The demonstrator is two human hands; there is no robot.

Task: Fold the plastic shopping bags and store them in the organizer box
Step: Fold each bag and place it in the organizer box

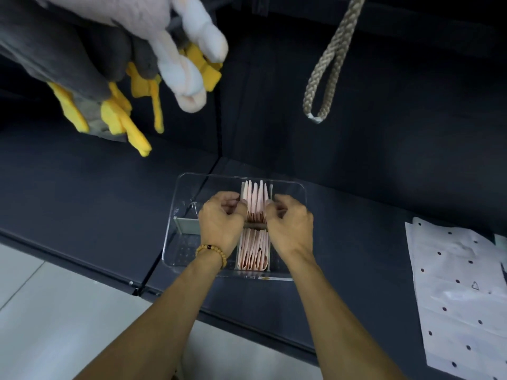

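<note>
A clear plastic organizer box (181,187) sits on the dark shelf in front of me. Several folded pink bags (254,197) stand upright in its far middle section, and more folded pink bags (253,249) fill the near one. My left hand (220,222) and my right hand (289,222) press in on the far row from either side, fingers curled against the bags and the thin dividers. A grey cross divider (188,224) spans the box under my hands. An unfolded white bag with black dots (461,292) lies flat at the right.
Plush toys (109,64) with yellow feet hang above at the left. A braided rope loop (326,67) hangs at the upper right. The dark shelf (356,215) has a front edge running diagonally, with pale floor (55,311) below it.
</note>
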